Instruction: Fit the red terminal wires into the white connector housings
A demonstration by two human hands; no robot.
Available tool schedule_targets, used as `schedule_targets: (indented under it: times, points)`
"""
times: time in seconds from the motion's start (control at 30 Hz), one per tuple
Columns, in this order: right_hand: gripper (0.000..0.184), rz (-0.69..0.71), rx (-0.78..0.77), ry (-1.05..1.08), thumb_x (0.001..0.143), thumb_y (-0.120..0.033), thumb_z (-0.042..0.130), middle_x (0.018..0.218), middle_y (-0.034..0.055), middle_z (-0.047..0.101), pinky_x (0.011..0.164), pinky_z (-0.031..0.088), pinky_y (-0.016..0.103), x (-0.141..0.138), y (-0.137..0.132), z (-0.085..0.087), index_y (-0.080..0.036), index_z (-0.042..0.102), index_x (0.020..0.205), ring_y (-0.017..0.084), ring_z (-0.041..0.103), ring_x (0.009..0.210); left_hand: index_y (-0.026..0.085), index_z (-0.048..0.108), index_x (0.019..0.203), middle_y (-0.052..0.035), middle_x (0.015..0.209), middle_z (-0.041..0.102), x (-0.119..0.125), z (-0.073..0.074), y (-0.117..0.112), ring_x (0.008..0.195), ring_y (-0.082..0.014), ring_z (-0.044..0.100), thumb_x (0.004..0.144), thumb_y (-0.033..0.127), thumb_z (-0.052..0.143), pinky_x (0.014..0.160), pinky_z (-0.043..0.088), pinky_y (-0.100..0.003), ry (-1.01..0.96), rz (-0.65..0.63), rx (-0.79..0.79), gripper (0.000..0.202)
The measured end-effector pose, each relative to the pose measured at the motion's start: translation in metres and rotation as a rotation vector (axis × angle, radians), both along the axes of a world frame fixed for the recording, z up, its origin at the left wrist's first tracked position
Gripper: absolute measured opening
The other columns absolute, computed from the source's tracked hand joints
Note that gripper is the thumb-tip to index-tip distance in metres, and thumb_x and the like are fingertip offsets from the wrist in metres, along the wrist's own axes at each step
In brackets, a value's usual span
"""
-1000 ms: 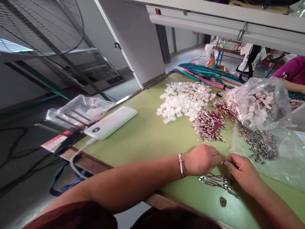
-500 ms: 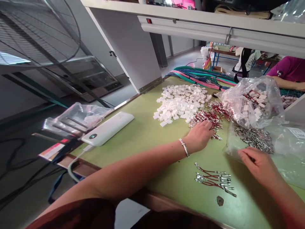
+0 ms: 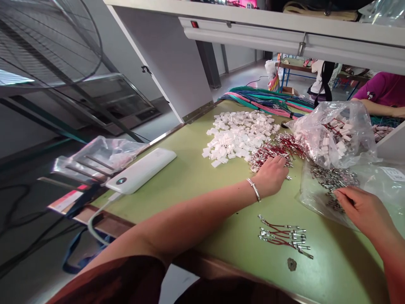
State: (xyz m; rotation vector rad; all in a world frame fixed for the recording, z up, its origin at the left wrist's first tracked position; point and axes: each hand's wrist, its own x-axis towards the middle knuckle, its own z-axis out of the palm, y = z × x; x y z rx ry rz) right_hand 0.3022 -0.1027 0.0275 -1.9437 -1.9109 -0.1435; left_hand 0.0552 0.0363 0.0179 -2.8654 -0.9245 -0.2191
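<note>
My left hand point(image 3: 272, 175), with a bracelet at its wrist, reaches to the near edge of a pile of short red wires point(image 3: 267, 153) with metal ends. Its fingers are curled down and their tips are hidden, so what they hold does not show. My right hand point(image 3: 363, 207) is at the near side of a heap of small metal terminals point(image 3: 333, 177) lying on a clear plastic bag point(image 3: 308, 198). Its thumb and fingers are closed together; anything between them is hidden. Nearer to me, several red wires point(image 3: 283, 237) with metal ends lie side by side on the green table point(image 3: 196, 190).
White plastic housings point(image 3: 237, 135) are heaped behind the red wires. A clear bag of housings point(image 3: 335, 131) stands at the right. Bundled coloured cables point(image 3: 268, 101) lie at the back. A white power bank point(image 3: 142, 171) sits left. Another person's sleeve point(image 3: 379, 90) shows far right.
My left hand has shifted slightly right along the near edge of the red wires. My right hand has moved right, to the edge of the metal terminals.
</note>
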Motion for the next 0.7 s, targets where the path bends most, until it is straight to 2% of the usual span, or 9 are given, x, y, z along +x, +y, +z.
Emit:
schedule_targets:
  times: [0.13, 0.23, 0.3, 0.37, 0.47, 0.53, 0.6, 0.7]
  points:
    - [0.032, -0.072, -0.059, -0.089, 0.089, -0.044, 0.045, 0.086, 0.0014, 0.071, 0.056, 0.041, 0.028, 0.011, 0.0, 0.001, -0.025, 0.069, 0.083, 0.018, 0.062, 0.066, 0.012, 0.063, 0.084, -0.0109, 0.091, 0.059, 0.008, -0.005, 0.001, 0.09, -0.0233, 0.05, 0.088, 0.01, 0.046, 0.075, 0.036, -0.036, 0.017, -0.12, 0.115, 0.018]
    - [0.032, -0.102, -0.055, -0.111, 0.088, -0.045, 0.044, 0.084, 0.0012, 0.072, 0.055, 0.04, 0.029, 0.017, 0.0, 0.003, -0.025, 0.069, 0.083, 0.018, 0.062, 0.065, 0.012, 0.063, 0.087, -0.0106, 0.093, 0.06, 0.007, 0.001, 0.006, 0.09, -0.0228, 0.051, 0.09, 0.014, 0.043, 0.076, 0.038, -0.036, -0.084, -0.078, 0.082, 0.02]
    - [0.033, -0.105, -0.047, -0.123, 0.089, -0.045, 0.043, 0.085, 0.0013, 0.072, 0.055, 0.04, 0.029, 0.02, 0.0, 0.003, -0.025, 0.069, 0.083, 0.019, 0.063, 0.067, 0.012, 0.063, 0.087, -0.0099, 0.096, 0.06, 0.004, 0.009, 0.011, 0.092, -0.0219, 0.052, 0.09, 0.018, 0.047, 0.079, 0.04, -0.035, -0.228, -0.022, -0.038, 0.017]
    - [0.033, -0.073, -0.07, -0.135, 0.089, -0.046, 0.043, 0.085, 0.0011, 0.072, 0.055, 0.04, 0.028, 0.021, 0.0, 0.003, -0.025, 0.069, 0.083, 0.018, 0.063, 0.067, 0.013, 0.063, 0.086, -0.0078, 0.094, 0.062, -0.001, 0.017, 0.017, 0.09, -0.0188, 0.054, 0.088, 0.02, 0.051, 0.079, 0.042, -0.032, -0.387, -0.003, -0.226, 0.014]
    - [0.033, -0.047, -0.099, -0.147, 0.09, -0.045, 0.043, 0.083, 0.0012, 0.072, 0.054, 0.04, 0.028, 0.021, 0.001, 0.002, -0.026, 0.068, 0.082, 0.018, 0.063, 0.065, 0.014, 0.063, 0.075, -0.0021, 0.076, 0.062, -0.007, 0.027, 0.022, 0.071, -0.0124, 0.055, 0.085, 0.021, 0.055, 0.068, 0.042, -0.027, -0.538, 0.016, -0.532, 0.014]
    - [0.033, -0.046, -0.109, -0.146, 0.089, -0.044, 0.043, 0.081, 0.0015, 0.071, 0.053, 0.04, 0.028, 0.02, 0.002, 0.001, -0.026, 0.069, 0.08, 0.019, 0.063, 0.064, 0.015, 0.062, 0.068, 0.0006, 0.066, 0.06, -0.009, 0.033, 0.022, 0.061, -0.0101, 0.051, 0.084, 0.024, 0.057, 0.061, 0.04, -0.026, -0.617, 0.052, -0.656, 0.019]
    - [0.034, -0.046, -0.13, -0.139, 0.089, -0.045, 0.043, 0.079, 0.0019, 0.071, 0.053, 0.041, 0.029, 0.021, 0.002, 0.0, -0.025, 0.069, 0.079, 0.019, 0.063, 0.063, 0.015, 0.062, 0.067, 0.0008, 0.064, 0.06, -0.009, 0.039, 0.02, 0.06, -0.0095, 0.051, 0.083, 0.026, 0.058, 0.06, 0.04, -0.025, -0.72, 0.041, -0.754, 0.02]
    - [0.033, -0.05, -0.17, -0.134, 0.089, -0.043, 0.044, 0.082, 0.0031, 0.073, 0.054, 0.043, 0.03, 0.026, 0.003, -0.001, -0.025, 0.07, 0.08, 0.02, 0.064, 0.064, 0.015, 0.063, 0.076, -0.0013, 0.071, 0.064, -0.007, 0.05, 0.013, 0.066, -0.0096, 0.054, 0.087, 0.027, 0.054, 0.066, 0.044, -0.024, -0.931, -0.039, -0.901, 0.019]
